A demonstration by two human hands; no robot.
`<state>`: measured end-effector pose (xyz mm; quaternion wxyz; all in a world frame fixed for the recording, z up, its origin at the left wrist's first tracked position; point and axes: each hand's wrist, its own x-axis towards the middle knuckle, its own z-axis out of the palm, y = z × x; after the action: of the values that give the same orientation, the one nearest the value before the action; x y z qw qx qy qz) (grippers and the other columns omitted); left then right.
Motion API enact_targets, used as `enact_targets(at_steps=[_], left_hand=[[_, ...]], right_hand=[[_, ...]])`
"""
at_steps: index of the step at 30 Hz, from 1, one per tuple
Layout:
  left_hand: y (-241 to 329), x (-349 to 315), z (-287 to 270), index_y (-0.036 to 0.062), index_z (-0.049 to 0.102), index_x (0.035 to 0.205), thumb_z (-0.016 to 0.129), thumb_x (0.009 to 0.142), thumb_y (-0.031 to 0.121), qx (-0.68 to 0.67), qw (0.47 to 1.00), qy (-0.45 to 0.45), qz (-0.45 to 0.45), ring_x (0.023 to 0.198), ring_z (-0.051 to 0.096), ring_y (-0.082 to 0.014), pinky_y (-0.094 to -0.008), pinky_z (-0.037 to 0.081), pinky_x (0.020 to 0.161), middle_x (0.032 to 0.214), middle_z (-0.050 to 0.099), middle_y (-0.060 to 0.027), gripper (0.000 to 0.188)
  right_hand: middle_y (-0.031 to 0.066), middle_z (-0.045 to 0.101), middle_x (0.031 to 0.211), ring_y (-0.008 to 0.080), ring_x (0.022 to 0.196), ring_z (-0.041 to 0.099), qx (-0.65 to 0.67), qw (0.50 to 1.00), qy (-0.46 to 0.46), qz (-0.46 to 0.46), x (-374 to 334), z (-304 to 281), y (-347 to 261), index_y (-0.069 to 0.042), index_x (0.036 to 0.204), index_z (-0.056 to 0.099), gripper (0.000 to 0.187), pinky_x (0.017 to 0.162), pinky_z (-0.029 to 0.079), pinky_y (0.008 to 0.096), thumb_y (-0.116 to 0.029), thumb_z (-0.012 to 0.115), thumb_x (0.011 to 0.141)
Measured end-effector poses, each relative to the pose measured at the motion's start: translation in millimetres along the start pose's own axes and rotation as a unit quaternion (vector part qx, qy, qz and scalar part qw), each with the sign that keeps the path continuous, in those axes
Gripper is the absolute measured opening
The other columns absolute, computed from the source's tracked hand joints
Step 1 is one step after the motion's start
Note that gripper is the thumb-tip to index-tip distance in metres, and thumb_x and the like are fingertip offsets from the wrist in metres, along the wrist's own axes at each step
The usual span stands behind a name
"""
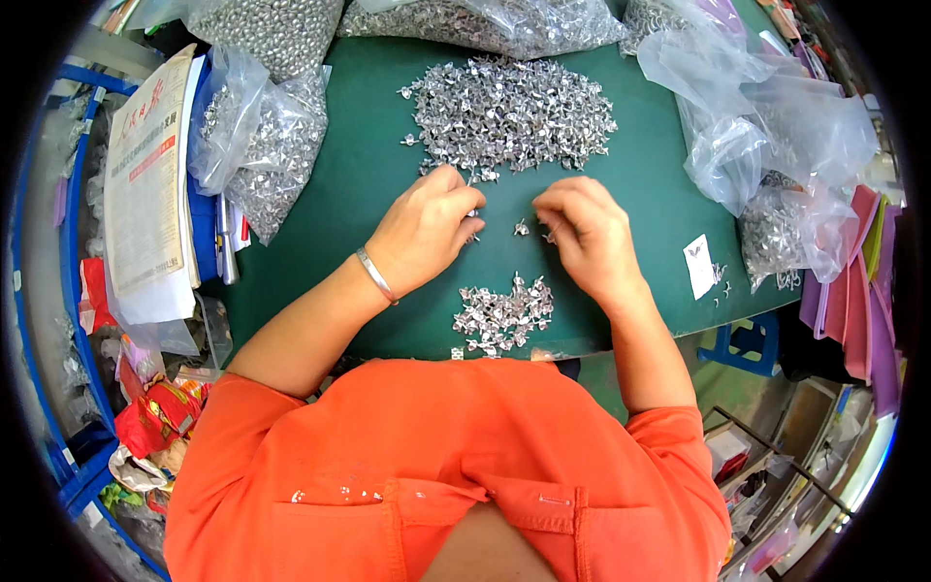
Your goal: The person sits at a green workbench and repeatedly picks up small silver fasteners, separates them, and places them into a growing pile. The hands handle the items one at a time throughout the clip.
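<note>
Both hands sit on the green table point(369, 175). The left hand point(424, 230) and the right hand point(585, 228) each pinch tiny shiny metal bits point(522, 228), between a big pile point(509, 116) and a small pile point(502, 315). Clear plastic bags point(766, 126) lie right, a full bag point(267, 145) left, a small white label point(700, 265) nearby.

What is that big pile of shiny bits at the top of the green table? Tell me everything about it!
The big pile is a loose heap of many tiny silvery pieces, metal by the look, crinkly and glinting. It spreads flat and wide on the green table, just beyond the left hand and right hand. Stray bits lie round its edges. Each piece's exact shape is too small to tell.
</note>
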<state>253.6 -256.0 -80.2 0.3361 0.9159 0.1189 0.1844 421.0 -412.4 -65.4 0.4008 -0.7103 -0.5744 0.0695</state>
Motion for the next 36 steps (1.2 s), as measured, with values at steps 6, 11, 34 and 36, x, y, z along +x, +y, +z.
enact_targets(at_steps=[6, 11, 34, 36], left_hand=[[0.1, 0.9, 1.1, 0.0008, 0.067, 0.094, 0.072, 0.081, 0.000, 0.017, 1.000, -0.001, 0.002, 0.085, 0.064, -0.0341, -0.0411, 0.053, 0.075, 0.092, 0.062, -0.0139, 0.013], [0.9, -0.6, 0.5, 0.0001, 0.067, 0.092, 0.071, 0.081, -0.001, 0.026, 1.000, 0.011, 0.005, 0.084, 0.064, -0.0337, -0.0412, 0.053, 0.075, 0.089, 0.063, -0.0140, 0.011], [3.3, 6.2, 8.4, 0.0006, 0.070, 0.093, 0.071, 0.080, -0.004, -0.022, 1.000, 0.006, 0.017, 0.081, 0.068, -0.0258, -0.0329, 0.055, 0.072, 0.096, 0.064, -0.0123, 0.013], [15.8, 2.7, 3.9, -0.0008, 0.071, 0.095, 0.070, 0.083, -0.005, -0.134, 0.988, -0.015, -0.070, 0.085, 0.069, -0.0206, -0.0291, 0.056, 0.073, 0.097, 0.065, -0.0102, 0.012]], right_hand=[[0.0079, 0.063, 0.090, 0.0301, 0.087, 0.061, -0.040, 0.999, -0.010, 0.008, -8.1, 6.6, -3.1, -0.006, 0.092, 0.070, 0.013, 0.078, 0.048, 0.0409, 0.000, 0.069, 0.081], [0.0053, 0.062, 0.088, 0.0276, 0.085, 0.057, -0.106, 0.993, -0.031, -0.036, -13.4, 13.1, -6.7, -0.008, 0.091, 0.070, 0.014, 0.074, 0.043, 0.0397, -0.005, 0.071, 0.078], [0.0072, 0.072, 0.085, 0.0108, 0.080, 0.068, 0.256, 0.925, -0.040, 0.277, -28.3, -8.7, -24.6, 0.002, 0.094, 0.071, 0.008, 0.070, 0.055, 0.0271, 0.000, 0.071, 0.086], [0.0103, 0.071, 0.085, 0.0159, 0.078, 0.069, 0.212, 0.942, -0.074, 0.250, -33.5, -17.9, -23.4, 0.001, 0.095, 0.070, 0.009, 0.070, 0.055, 0.0294, -0.001, 0.070, 0.087]])
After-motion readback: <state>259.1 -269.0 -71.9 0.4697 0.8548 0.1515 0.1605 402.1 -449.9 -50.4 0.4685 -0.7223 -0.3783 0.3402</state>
